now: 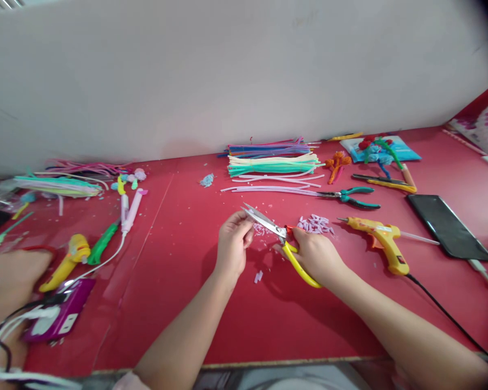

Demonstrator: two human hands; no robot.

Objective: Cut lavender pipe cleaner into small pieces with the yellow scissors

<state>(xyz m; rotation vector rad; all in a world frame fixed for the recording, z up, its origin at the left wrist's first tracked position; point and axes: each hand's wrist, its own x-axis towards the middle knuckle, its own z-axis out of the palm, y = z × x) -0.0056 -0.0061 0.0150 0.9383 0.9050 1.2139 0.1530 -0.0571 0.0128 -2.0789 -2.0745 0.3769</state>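
— Across nearly all the lower view, what do you see as the largest thing?
— It is a flat red bench (179, 303). Behind it rises a broad whitish wall (195, 81).
— And after these?
— Two bare forearms come from the near edge. They end in the left hand (232, 241) and the right hand (317, 252). At far left there is also the forearm of another person (10, 276), beside a purple box with white plugs (65, 317).
— Which things are of middle size?
— On the right side lies a black flat phone (449, 226). Near the wall rests a bundle of fuzzy cream and green stems (272, 164). Between phone and right hand lies a yellow plastic glue gun (380, 235).
— And the fingers?
— The right ones are closed around steel scissors with yellow and orange handles (282, 234), held between the two hands, with parted blades. The left ones are narrow, pinched close by the blades; whether a piece is in them, I cannot tell.
— What is smallest?
— Just beyond the right hand, a heap of short lilac fuzzy pieces (315, 223). Nearer, below the scissors, lie two loose lilac bits (258, 277).
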